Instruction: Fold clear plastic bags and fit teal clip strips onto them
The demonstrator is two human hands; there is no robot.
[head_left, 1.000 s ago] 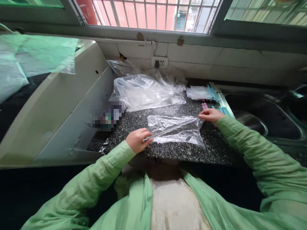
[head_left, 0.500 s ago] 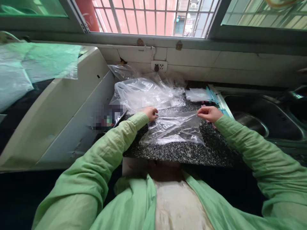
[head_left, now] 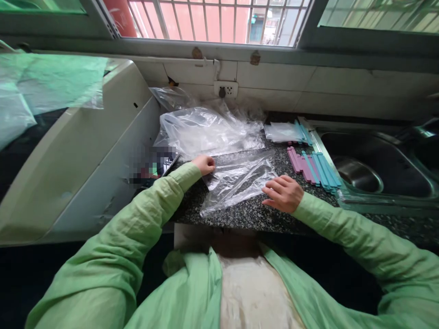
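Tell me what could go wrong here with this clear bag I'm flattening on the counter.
The clear plastic bag lies near the front edge of the granite counter, so a push from the right hand might slide it off. Only the left hand pins one corner, so the thin film may wrinkle or bunch. The pink and blue sealing sticks lie beside the sink and could get knocked in.

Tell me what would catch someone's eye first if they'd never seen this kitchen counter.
First, the clear plastic bag lying flat on the speckled granite counter, with the left hand pinching its far left corner and the right hand resting open at its right edge. Next, the row of pink and blue strips beside the steel sink on the right. Behind lies a crumpled heap of clear plastic bags under the wall socket.
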